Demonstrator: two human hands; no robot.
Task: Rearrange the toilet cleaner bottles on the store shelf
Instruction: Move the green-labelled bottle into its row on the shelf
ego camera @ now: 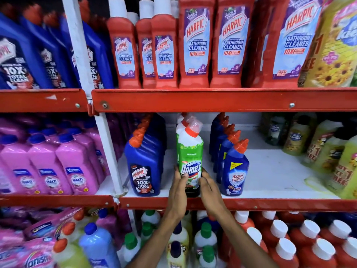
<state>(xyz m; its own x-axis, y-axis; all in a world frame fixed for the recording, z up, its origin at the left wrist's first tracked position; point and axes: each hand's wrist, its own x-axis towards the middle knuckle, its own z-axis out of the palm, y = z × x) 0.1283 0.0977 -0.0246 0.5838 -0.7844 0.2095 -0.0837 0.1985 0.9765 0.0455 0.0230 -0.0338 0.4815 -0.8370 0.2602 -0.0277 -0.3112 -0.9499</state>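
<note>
A green Domex toilet cleaner bottle [190, 151] with a red and white cap stands upright at the front of the middle shelf [231, 203], heading a row of the same bottles. My left hand [178, 192] presses its lower left side. On the lower right side my right hand [209, 190] holds it. Left of it stands a row of blue Harpic bottles [144, 161]. A row of blue Sani Fresh bottles [234, 169] stands to the right.
Bare white shelf surface [274, 171] lies right of the Sani Fresh row, up to yellow-green cleaner bottles [328, 151]. Red Harpic bathroom cleaner bottles [197, 45] fill the shelf above. Pink bottles [58, 163] stand at left, beyond a white upright post [108, 151].
</note>
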